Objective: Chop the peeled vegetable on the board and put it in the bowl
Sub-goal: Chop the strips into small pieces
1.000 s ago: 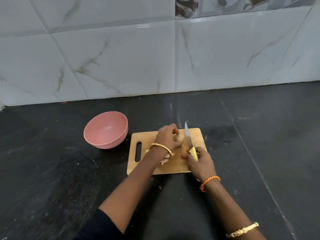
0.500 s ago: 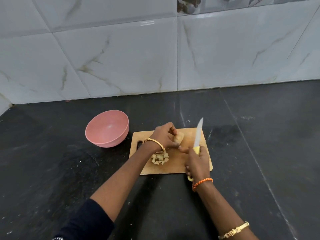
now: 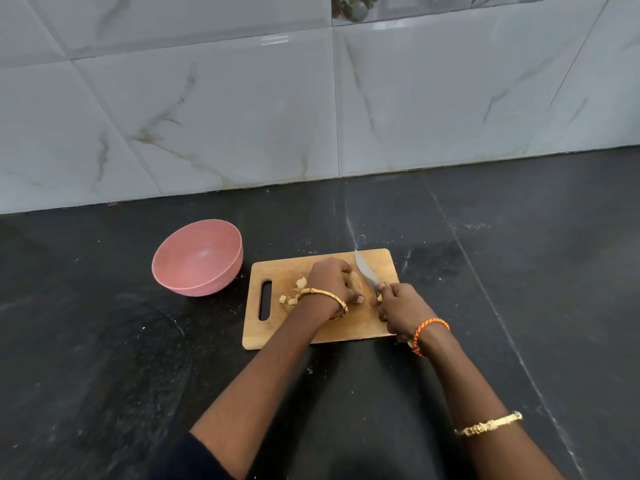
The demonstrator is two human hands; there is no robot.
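Head view: knife close to the holding fingers

Risk first: the knife (image 3: 366, 274) could nick the left hand (image 3: 332, 280), curled tight on the vegetable (image 3: 356, 284) mid-board (image 3: 363, 329). Right hand (image 3: 401, 308), at the vegetable's 3 o'clock, clenches the handle. Cut pieces (image 3: 290, 297) lie at 9 o'clock; the bowl (image 3: 197, 258) at 10 is empty.

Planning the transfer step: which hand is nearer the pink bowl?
Left. The left hand holds the vegetable piece mid-board, closer to the pink bowl. The right hand, gripping the knife, is at the board's far side.
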